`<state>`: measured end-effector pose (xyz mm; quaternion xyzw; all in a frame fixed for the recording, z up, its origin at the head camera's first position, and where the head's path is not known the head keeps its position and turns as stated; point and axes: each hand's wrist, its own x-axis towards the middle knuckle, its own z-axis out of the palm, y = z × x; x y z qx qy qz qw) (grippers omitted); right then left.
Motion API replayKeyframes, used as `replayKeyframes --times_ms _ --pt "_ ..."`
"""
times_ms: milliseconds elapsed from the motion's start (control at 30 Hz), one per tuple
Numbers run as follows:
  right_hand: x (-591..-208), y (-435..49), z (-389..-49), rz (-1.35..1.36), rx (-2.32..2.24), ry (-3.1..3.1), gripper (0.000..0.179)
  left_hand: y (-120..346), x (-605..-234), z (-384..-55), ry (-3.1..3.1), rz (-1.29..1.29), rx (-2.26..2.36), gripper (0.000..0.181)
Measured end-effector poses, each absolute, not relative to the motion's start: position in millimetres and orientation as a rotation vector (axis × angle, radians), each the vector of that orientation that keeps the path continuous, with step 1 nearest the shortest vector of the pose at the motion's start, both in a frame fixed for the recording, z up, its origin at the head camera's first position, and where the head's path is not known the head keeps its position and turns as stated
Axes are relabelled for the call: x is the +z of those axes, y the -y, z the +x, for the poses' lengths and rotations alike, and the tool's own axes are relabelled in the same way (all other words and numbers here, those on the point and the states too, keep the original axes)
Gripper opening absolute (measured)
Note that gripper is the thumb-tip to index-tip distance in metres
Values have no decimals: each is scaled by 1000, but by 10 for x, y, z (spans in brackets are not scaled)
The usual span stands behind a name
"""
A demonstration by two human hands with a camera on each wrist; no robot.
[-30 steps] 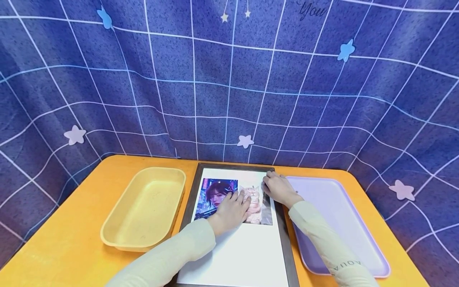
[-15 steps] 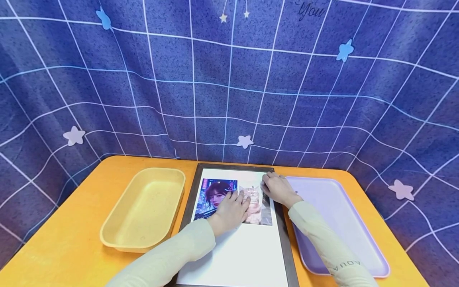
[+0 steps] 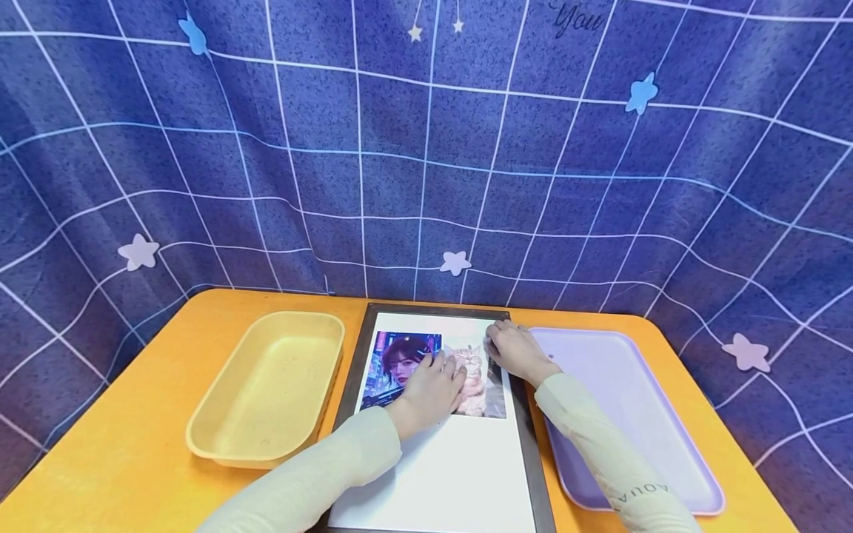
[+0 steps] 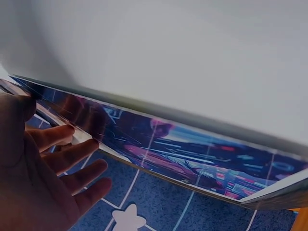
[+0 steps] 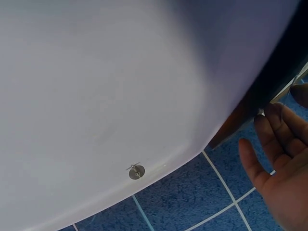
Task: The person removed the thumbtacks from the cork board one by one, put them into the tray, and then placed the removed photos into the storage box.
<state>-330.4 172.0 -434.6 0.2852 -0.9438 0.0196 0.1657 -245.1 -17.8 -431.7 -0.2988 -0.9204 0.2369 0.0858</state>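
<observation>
A white board with a dark frame (image 3: 529,451) lies on the table. On it are a purple-blue picture of a dark-haired figure (image 3: 400,363) and, to its right, a cat picture (image 3: 474,407). My left hand (image 3: 429,392) rests with extended fingers on the cat picture's left part. My right hand (image 3: 520,349), fingers bent, is at that picture's upper right, over the board's right edge. In the right wrist view its fingertips (image 5: 274,113) are near the board's rim; anything between them is too dark and small to tell. Cat and figure pictures are partly covered by my hands.
At left stands a yellow tray (image 3: 200,444). A lilac tray (image 3: 713,503) lies at right, close to the board; in it is a small grey metal disc (image 5: 136,172) with thin prongs. Behind the orange table (image 3: 100,459) hangs a blue gridded curtain (image 3: 426,185).
Both hands keep almost the same places on the board. My left fingers shift very slightly; the pictures and trays stay where they were.
</observation>
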Motion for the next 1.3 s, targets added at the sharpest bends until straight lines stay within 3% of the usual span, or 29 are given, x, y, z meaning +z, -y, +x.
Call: replayKeyframes --times_ms 667,900,1300 --pt "-4336 -1741 -3286 803 86 2722 8 458 -3881 -2322 2661 -844 442 43" --pt "-4337 -1761 -3292 784 109 2735 9 806 -3671 -2270 2652 -774 299 44" --pt "-4340 -1778 -3286 770 121 2740 10 1694 -3628 -2202 2578 -619 130 41"
